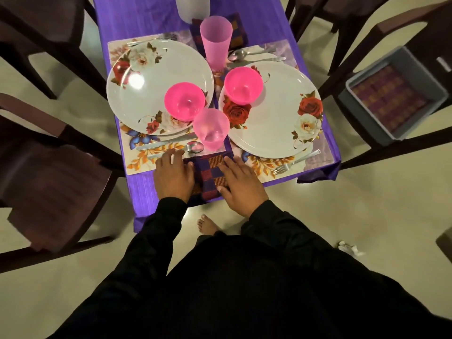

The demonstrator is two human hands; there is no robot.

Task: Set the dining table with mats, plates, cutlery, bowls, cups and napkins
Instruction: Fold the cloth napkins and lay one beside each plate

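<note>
A folded checked purple napkin (210,172) lies at the near edge of the purple-clothed table (146,18). My left hand (174,174) and my right hand (241,184) rest flat on its two sides, fingers straight. Two floral white plates (156,77) (276,123) sit on floral mats (141,157), each with a pink bowl (184,100) (243,84) on it. One pink cup (211,129) stands between the plates near me, another pink cup (216,41) farther back. A knife and spoon (194,146) lie left of the near cup. A fork (293,162) lies at the right.
A second checked napkin (238,33) lies behind the far cup, beside a white jug (192,7). Dark wooden chairs (53,172) ring the table. A grey bin (396,94) with more checked napkins sits on a chair at the right. My bare foot (208,225) is under the table edge.
</note>
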